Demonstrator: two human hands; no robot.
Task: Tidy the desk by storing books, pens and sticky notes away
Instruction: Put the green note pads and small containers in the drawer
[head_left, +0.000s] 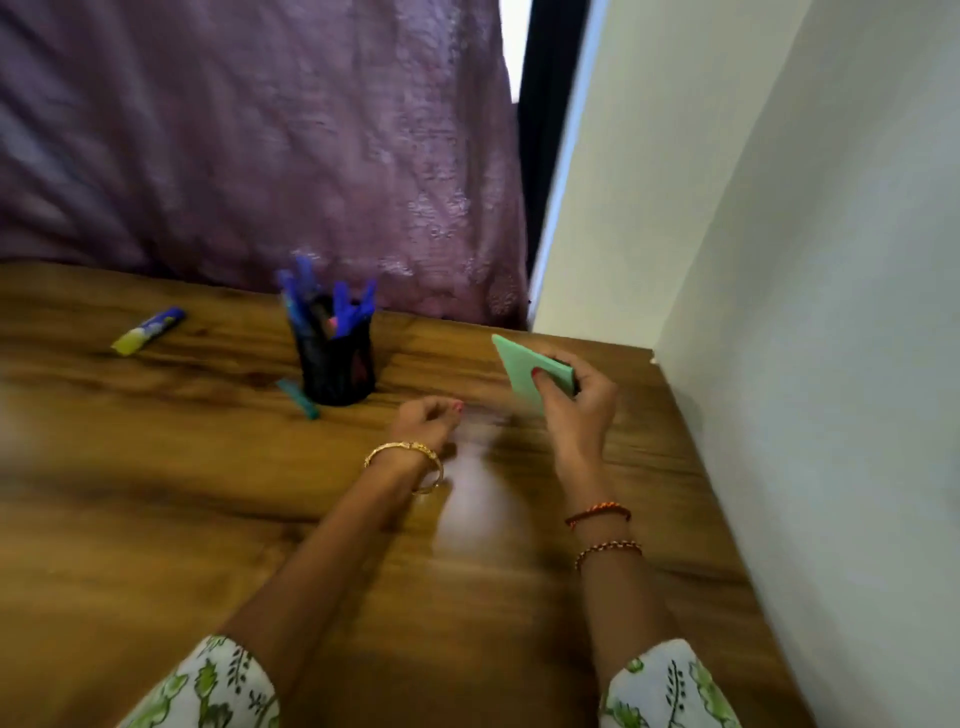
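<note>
Inspected under motion blur throughout. Noted one wooden desk (182, 519), backed by a purple curtain (260, 130) and bounded on the right by a white wall (779, 260). Counted one black mesh holder (337, 364) standing upright near the desk's far centre, loaded with blue-capped pens (343, 306); exact pen count not determinable, at least four caps made out. Counted one teal pen (298, 399) lying flat on the desk, just beside the holder's base on its left. Counted one yellow-and-blue tube (148, 331), lying flat well to the left of the holder; type not determinable. Counted one green sticky pad (524, 371), raised off the desk near the right rear corner, tilted, pinched by the right hand (576, 410) with thumb on the near face and fingers behind. Found the left hand (423, 423) low over the desk between holder and pad, fingers curled loosely inward, nothing seen in it; contact with the desk not determinable. Recorded one gold bangle (405, 460) on the left wrist and two thread bands (602, 530) on the right. Noted two floral sleeves (208, 686) at the bottom edge.
</note>
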